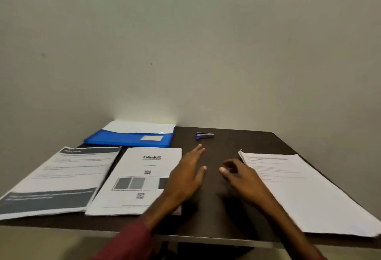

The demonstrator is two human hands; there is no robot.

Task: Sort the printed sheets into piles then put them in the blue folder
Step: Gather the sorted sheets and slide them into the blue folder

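Both hands are empty and relaxed, holding nothing, in the head camera view, which looks down across a dark brown table [216, 214] set against a plain pale wall [185, 53].

At the lower centre of the frame, the left hand [185, 179] stretches forward with its fingers straight and close together and the thumb held out to the side. It lies over the right edge of the middle pile [136, 177]; whether it presses on the paper or hovers just above it cannot be told. A dark red sleeve [132, 243] covers that forearm at the bottom edge of the frame.

Just right of centre, the right hand [243, 179] is spread loosely, fingers slightly bent and blurred, beside the upper left corner of the right pile [299, 187]. Its forearm crosses that pile's left edge.

Three piles of printed sheets lie flat on the table. The left pile [59, 179], at the lower left of the frame, has a top sheet with dark grey bands at head and foot. The middle pile sits just beside it, and its top sheet is headed "blinkit". The right pile is well apart from them, at the right of the frame, and shows lines of faint text.

Behind the left and middle piles, in the middle left of the frame, the blue folder [127, 139] lies against the wall with a white sheet showing along its far edge. To its right, apart from everything else, lies a small blue and silver clip [204, 135].
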